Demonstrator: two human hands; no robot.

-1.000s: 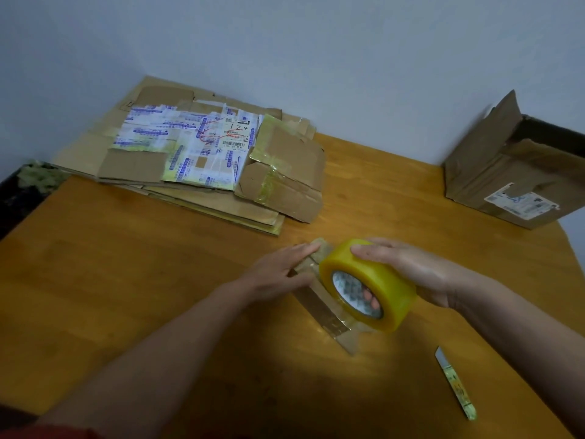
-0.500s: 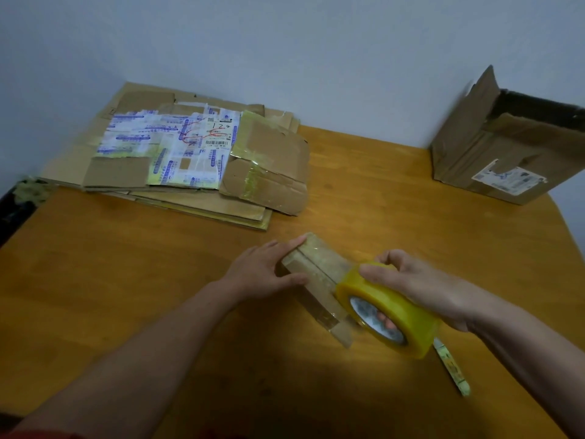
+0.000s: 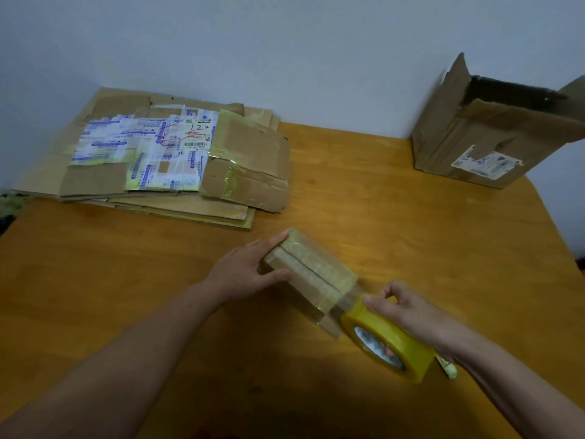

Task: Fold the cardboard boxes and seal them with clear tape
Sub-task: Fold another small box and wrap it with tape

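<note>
A small folded cardboard box [image 3: 311,270] lies on the wooden table [image 3: 411,232], its top seam covered by a strip of clear tape. My left hand [image 3: 247,272] grips the box's far-left end, thumb on the near side and fingers along the top. My right hand [image 3: 402,308] holds the yellowish tape roll [image 3: 387,342] just off the box's near-right end. A stretch of tape runs from the roll onto the box.
A stack of flattened cardboard boxes [image 3: 177,163] with torn labels lies at the back left. An open brown box [image 3: 493,131] stands at the back right by the wall. A small utility knife [image 3: 448,369] peeks out under my right wrist.
My right hand has drawn the tape roll along the box top towards the near right, past the box's end, laying tape over the seam. My left hand has stayed on the box's far end.
</note>
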